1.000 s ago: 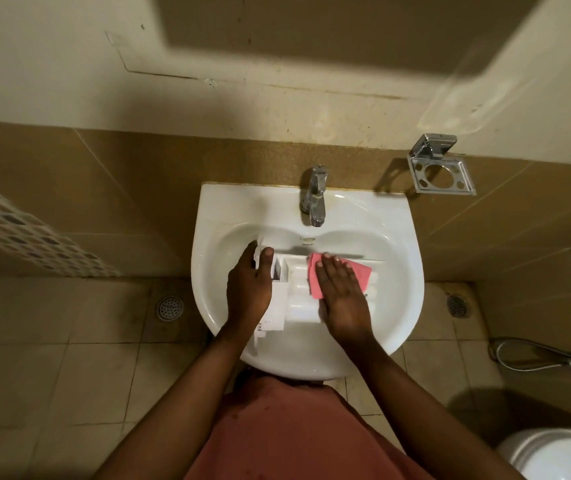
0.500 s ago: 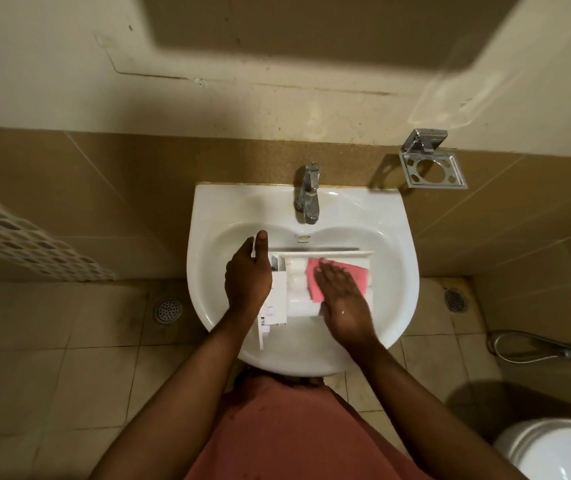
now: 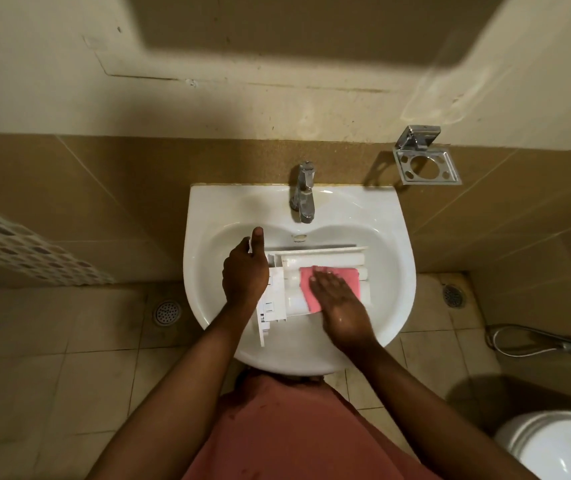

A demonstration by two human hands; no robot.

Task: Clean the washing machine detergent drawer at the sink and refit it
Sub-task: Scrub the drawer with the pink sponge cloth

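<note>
The white detergent drawer (image 3: 325,261) lay inside the white sink (image 3: 208,209), in the middle of the bowl. Its long side ran across the sink, and its front panel was at the sink's left side.

The left hand (image 3: 244,275) held the drawer at the sink's left side. Its fingers were curled round the drawer's end, and its thumb (image 3: 257,237) stuck out straight toward the back of the sink.

The right hand (image 3: 341,306) lay flat on a pink cloth (image 3: 306,289), and the cloth lay on top of the drawer. The fingers (image 3: 325,282) of this hand were straight and a little apart, pressing down on the cloth.

A shiny tap (image 3: 303,192) stood at the back of the sink. A shiny metal holder (image 3: 426,161) hung on the wall to the right of the sink. A round floor drain (image 3: 167,312) sat on the tiles to the left of the sink. A white toilet (image 3: 554,445) stood on the floor to the right of the sink, nearer to the person.
</note>
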